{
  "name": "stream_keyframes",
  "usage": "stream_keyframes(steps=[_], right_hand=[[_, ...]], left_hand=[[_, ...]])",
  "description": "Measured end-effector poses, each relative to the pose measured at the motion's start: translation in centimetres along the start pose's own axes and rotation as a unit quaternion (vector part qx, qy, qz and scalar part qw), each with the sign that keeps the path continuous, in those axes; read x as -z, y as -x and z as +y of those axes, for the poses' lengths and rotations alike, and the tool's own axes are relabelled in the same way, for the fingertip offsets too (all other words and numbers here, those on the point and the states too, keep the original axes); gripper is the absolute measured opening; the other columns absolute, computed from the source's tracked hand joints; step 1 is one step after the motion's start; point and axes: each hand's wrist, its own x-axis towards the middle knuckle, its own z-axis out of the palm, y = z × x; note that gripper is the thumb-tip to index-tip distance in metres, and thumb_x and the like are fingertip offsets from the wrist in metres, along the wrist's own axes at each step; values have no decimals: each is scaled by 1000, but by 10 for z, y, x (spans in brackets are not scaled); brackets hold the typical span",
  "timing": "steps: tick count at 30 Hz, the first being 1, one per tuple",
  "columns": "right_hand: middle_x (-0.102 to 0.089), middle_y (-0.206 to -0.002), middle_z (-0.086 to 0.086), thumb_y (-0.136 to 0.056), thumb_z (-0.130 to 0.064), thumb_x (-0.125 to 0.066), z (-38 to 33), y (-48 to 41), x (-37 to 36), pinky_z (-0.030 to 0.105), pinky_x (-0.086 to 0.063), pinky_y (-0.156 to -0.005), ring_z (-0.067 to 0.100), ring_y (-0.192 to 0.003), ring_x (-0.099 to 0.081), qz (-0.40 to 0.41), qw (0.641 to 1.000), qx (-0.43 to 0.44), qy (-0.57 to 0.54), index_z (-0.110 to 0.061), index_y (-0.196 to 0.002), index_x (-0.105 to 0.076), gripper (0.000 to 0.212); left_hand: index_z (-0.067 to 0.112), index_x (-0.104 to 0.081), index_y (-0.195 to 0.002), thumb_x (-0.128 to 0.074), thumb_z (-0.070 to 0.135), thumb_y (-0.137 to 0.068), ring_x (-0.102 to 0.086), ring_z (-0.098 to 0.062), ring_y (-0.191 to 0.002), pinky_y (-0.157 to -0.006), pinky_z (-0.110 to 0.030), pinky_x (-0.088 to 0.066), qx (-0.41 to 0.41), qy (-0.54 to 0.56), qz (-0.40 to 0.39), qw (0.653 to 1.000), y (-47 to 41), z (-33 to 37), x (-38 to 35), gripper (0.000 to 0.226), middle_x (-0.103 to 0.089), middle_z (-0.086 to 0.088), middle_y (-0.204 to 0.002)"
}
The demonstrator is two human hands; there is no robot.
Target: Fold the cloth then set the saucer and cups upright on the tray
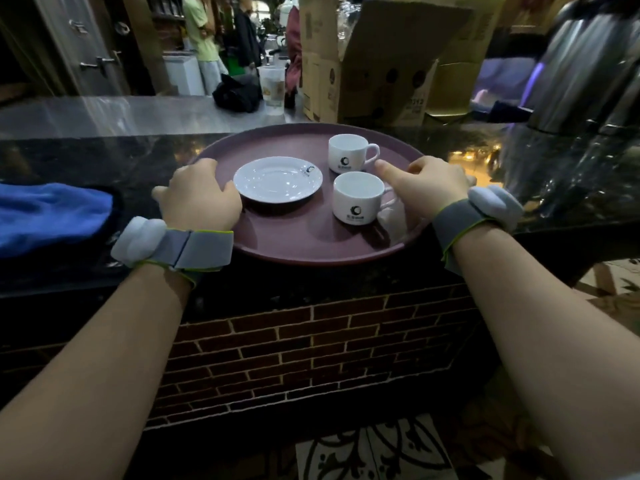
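Blue cloth [52, 216] bunched on dark counter [86, 157], left of tray; round maroon tray [311, 244] on counter edge, carrying saucer [277, 180] and two cups [349, 152] [358, 197], all upright; left hand [201, 195] curled over tray's left rim; right hand [426, 188] on right rim, thumb extended beside near cup; grey bands on both wrists.

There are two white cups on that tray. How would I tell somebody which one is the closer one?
Find the round purple tray on the dark counter. A white saucer sits on its left part, two white cups on its right. The near cup stands closest to the person, its handle beside the right hand; the far cup stands behind it.
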Motion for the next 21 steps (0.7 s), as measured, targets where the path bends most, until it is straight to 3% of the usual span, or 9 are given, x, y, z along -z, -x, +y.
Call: stream_keyframes(steps=[6,12,21], right_hand=[[-61,-124,18,-62,-83,-37,68,-27,35,44,-36,-99,42,-120,-46,12,999,-22,-25,-20,-118,-61,87],[-61,-127,15,-55,-84,-29,172,-76,75,45,-33,-105,43,-123,-46,20,999,-34,-20,-22,-115,-62,93],[-61,-128,14,-62,-82,-35,312,-161,132,43,-31,-101,42,-123,-44,33,999,-35,-14,-24,-121,-58,86]], left_hand=[[9,-52,-119,-45,24,-88,-43,-42,-120,-100,-40,-31,-30,11,-29,999,10,68,-29,36,-53,-20,-129],[8,-55,-113,-44,23,-87,-47,-40,-115,-99,-40,-31,-62,23,-40,997,38,175,-79,32,-57,-21,-122],[6,-52,-116,-45,24,-87,-46,-41,-117,-100,-41,-29,-73,57,-66,994,80,323,-147,35,-54,-23,-126]])
